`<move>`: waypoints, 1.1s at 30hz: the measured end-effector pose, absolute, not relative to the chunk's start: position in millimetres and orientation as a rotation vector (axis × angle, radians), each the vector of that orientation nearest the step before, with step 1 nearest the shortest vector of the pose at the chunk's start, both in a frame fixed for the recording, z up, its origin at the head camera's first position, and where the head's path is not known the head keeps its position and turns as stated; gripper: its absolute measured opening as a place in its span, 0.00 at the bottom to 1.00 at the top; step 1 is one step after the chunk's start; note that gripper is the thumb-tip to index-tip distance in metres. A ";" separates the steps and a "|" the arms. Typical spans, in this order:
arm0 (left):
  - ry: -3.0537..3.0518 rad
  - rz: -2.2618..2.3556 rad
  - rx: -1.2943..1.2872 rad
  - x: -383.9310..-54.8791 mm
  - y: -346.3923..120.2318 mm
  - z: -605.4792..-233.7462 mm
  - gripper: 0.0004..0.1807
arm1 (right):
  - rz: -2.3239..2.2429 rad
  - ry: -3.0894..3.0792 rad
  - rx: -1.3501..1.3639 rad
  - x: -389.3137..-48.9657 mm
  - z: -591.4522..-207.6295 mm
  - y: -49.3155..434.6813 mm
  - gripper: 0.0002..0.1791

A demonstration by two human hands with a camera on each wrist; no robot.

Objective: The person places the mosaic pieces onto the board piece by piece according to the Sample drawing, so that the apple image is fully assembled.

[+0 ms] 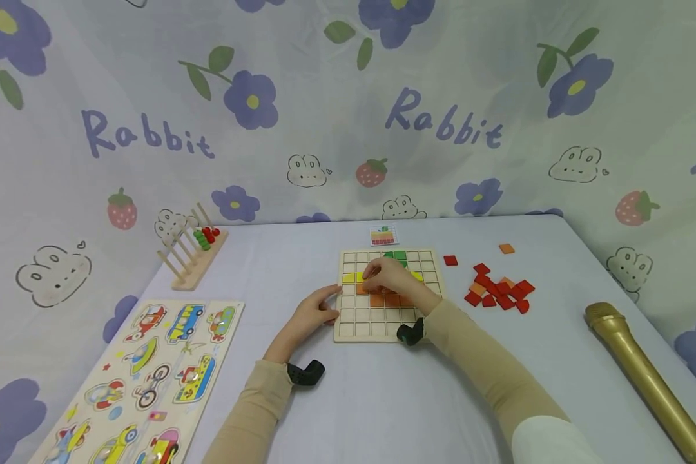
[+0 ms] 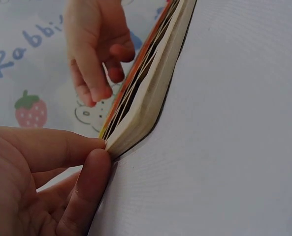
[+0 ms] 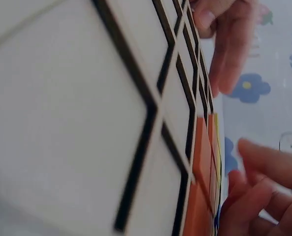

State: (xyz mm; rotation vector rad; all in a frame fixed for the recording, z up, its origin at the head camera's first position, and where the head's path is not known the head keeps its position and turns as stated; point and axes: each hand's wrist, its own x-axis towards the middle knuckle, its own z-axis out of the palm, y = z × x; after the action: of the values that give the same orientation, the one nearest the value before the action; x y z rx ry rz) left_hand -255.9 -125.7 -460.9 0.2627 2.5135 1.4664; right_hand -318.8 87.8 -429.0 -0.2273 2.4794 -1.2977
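My left hand [image 1: 313,310] is at the left edge of a wooden grid board [image 1: 348,330], its fingertips touching the rim. In the left wrist view, the finger and thumb meet the board's side. Above the grid, my right hand [image 1: 390,276] hangs with loosely bent fingers near an orange tile [image 1: 362,289]; nothing shows between them in the left wrist view. Several orange tiles [image 1: 377,300] lie in a lower row. Yellow tiles [image 1: 348,278] fill cells above, with green tiles [image 1: 400,256] near the top. My right hand hides some middle cells.
Red tiles [image 1: 503,301] and a few orange ones lie scattered right of the board. A small pattern card [image 1: 384,235] is behind it. At left are a bead rack [image 1: 191,267] and a vehicle puzzle [image 1: 168,348]; a gold microphone [image 1: 644,367] lies at right.
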 end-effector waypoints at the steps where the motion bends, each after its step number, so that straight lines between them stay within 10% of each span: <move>1: 2.513 1.465 0.262 -256.4 -125.6 -460.9 0.31 | -1.343 2.448 -0.209 -319.8 -428.6 91.5 0.10; 33: 2.505 1.467 0.244 -254.8 -128.4 -464.6 0.30 | -1.708 2.468 0.716 -333.7 -434.4 350.3 0.36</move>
State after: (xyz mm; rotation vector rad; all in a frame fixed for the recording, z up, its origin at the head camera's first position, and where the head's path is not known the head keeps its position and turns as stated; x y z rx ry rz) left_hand -254.8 -128.4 -464.6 0.2445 2.5048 1.4669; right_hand -333.7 350.3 -434.4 0.7165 2.4676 -1.7079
